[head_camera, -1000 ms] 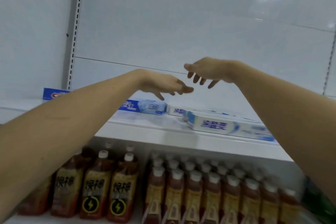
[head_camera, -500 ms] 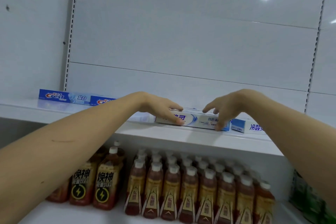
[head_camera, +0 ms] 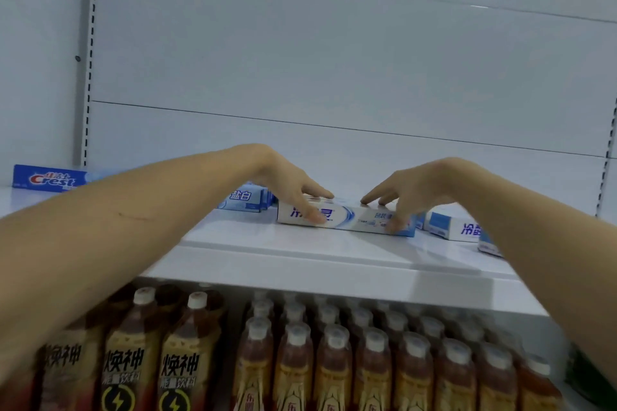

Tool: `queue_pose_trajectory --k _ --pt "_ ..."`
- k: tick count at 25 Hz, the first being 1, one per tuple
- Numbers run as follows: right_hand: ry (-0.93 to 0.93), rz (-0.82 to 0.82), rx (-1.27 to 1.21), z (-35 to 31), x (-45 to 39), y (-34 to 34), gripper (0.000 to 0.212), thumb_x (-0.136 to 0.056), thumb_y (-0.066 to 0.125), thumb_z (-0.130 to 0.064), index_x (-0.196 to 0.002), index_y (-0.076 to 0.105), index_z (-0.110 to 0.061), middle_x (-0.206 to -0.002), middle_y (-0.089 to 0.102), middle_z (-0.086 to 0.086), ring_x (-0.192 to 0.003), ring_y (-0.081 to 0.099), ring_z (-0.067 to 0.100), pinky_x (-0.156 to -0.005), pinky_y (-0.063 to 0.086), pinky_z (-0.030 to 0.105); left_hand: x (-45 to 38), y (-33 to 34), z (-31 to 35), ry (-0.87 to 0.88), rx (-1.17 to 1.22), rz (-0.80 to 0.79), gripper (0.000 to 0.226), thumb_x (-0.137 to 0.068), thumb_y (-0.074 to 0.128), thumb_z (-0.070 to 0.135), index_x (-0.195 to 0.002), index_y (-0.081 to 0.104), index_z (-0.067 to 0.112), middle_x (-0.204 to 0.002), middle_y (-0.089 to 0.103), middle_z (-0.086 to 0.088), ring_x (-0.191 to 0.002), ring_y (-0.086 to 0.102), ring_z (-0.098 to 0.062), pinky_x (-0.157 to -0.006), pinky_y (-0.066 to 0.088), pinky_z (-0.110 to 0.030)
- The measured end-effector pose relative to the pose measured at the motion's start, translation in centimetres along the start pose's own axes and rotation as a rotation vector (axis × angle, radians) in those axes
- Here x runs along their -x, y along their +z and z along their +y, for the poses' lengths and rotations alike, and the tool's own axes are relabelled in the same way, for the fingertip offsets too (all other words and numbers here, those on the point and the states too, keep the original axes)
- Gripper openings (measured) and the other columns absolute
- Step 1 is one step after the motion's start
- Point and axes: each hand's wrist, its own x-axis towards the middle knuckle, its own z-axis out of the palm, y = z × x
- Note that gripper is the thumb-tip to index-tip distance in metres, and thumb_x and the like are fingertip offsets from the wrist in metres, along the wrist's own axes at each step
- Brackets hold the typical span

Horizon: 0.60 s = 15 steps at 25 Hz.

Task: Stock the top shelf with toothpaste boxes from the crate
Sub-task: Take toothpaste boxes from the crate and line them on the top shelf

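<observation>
While both hands grip it from above, the white toothpaste box [head_camera: 347,220] lies flat on the top shelf [head_camera: 300,253] at frame centre: left hand [head_camera: 293,190] at its left end, right hand [head_camera: 407,197] (thumb down the front face) at its right end.

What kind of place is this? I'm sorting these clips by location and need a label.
Most likely a shop aisle. White shelving with slotted uprights holds toothpaste boxes on the top shelf, and rows of identical bottled drinks stand below, faced like retail stock.
</observation>
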Motion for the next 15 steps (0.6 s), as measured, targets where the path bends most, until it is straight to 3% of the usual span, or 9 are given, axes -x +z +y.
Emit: queue_pose_trajectory --k 2,4,6,8,11,15 --pt "0.034 -0.012 -0.21 -0.1 -0.4 -1.5 0.069 -0.084 0.069 -0.051 -0.145 0.045 -0.031 -0.147 0.047 -0.003 -0.13 0.049 0.023 -0.104 0.047 0.044 -0.1 -1.6 -1.8 -0.01 0.212 0.012 0.098 -0.069 0.042 0.084 -0.154 0.018 0.042 -0.161 0.019 0.016 -0.147 0.021 -0.01 -0.121 0.015 -0.042" --pt "0.104 0.112 -0.301 -0.3 -2.1 -2.8 0.072 -0.086 0.052 -0.067 -0.143 0.047 -0.021 -0.142 0.051 -0.001 -0.125 0.052 0.024 -0.104 0.046 0.049 -0.9 -3.0 -4.3 -0.107 0.322 0.079 0.097 -0.073 0.029 0.087 -0.154 0.021 0.035 -0.161 0.021 0.013 -0.148 0.021 -0.012 -0.121 0.013 -0.047" --pt "0.185 0.195 -0.307 -1.0 -4.6 -3.2 0.074 -0.092 0.039 -0.067 -0.144 0.045 -0.015 -0.143 0.05 0.004 -0.124 0.052 0.028 -0.103 0.045 0.051 -2.3 -3.7 -6.6 -0.259 0.272 0.102 0.097 -0.078 0.019 0.086 -0.154 0.025 0.028 -0.161 0.025 0.007 -0.148 0.022 -0.018 -0.12 0.014 -0.051" --pt "0.249 0.142 -0.309 -2.0 -7.3 -2.9 0.075 -0.097 0.034 -0.063 -0.148 0.037 -0.009 -0.148 0.045 0.009 -0.128 0.05 0.033 -0.101 0.044 0.049 -4.0 -3.4 -8.1 -0.348 0.233 0.06 0.097 -0.081 0.014 0.085 -0.153 0.031 0.022 -0.159 0.03 0.002 -0.147 0.026 -0.022 -0.117 0.019 -0.051" --pt "0.286 0.044 -0.299 -3.1 -10.1 -2.2 0.071 -0.101 0.034 -0.055 -0.149 0.032 -0.003 -0.149 0.043 0.013 -0.131 0.048 0.035 -0.1 0.042 0.044 -5.8 -1.7 -8.0 -0.389 0.122 0.056 0.09 -0.085 0.009 0.081 -0.141 0.042 0.019 -0.142 0.048 -0.01 -0.128 0.047 -0.027 -0.106 0.032 -0.042" --pt "0.333 0.031 -0.355 -2.4 -11.4 -1.9 0.073 -0.1 0.045 -0.048 -0.147 0.031 0.006 -0.147 0.042 0.019 -0.13 0.047 0.037 -0.104 0.039 0.044 -7.2 0.6 -8.0 -0.426 0.219 0.141 0.091 -0.088 0.004 0.078 -0.156 0.013 0.019 -0.165 0.008 -0.007 -0.15 0.012 -0.029 -0.12 0.012 -0.046"
